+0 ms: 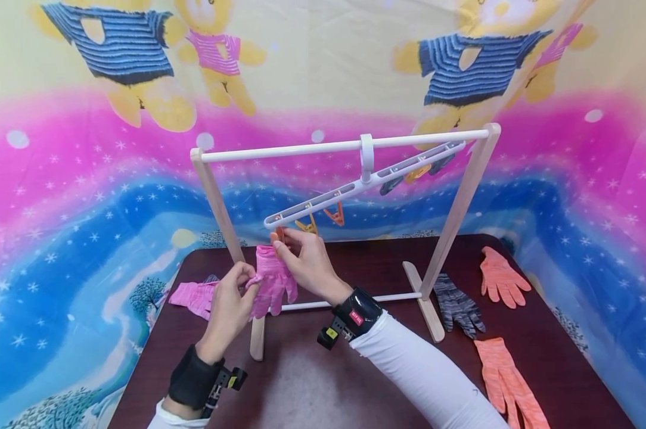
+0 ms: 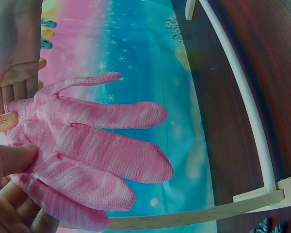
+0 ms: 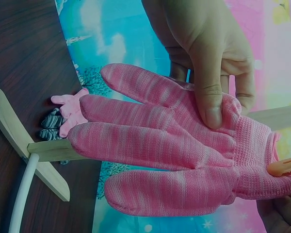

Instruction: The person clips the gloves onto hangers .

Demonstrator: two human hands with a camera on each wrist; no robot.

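A pink knit glove (image 1: 272,277) hangs fingers-down below the left end of a white clip hanger (image 1: 323,204). My left hand (image 1: 230,310) pinches the glove's side between thumb and fingers, its thumb pressing the knit in the right wrist view. My right hand (image 1: 314,268) is at the cuff, its thumb and fingers around an orange clip (image 3: 283,167); its exact hold is partly hidden. That clip's tip lies over the cuff in both wrist views. Beside it on the hanger are a yellow clip (image 1: 307,225) and another orange clip (image 1: 335,214).
The hanger hooks over a white rod (image 1: 285,150) on a wooden-legged stand and tilts down leftward. Grey and yellow clips line its right half. Another pink glove (image 1: 191,300) lies left; a grey glove (image 1: 457,307) and two orange gloves (image 1: 502,277) lie right on the dark table (image 1: 387,375).
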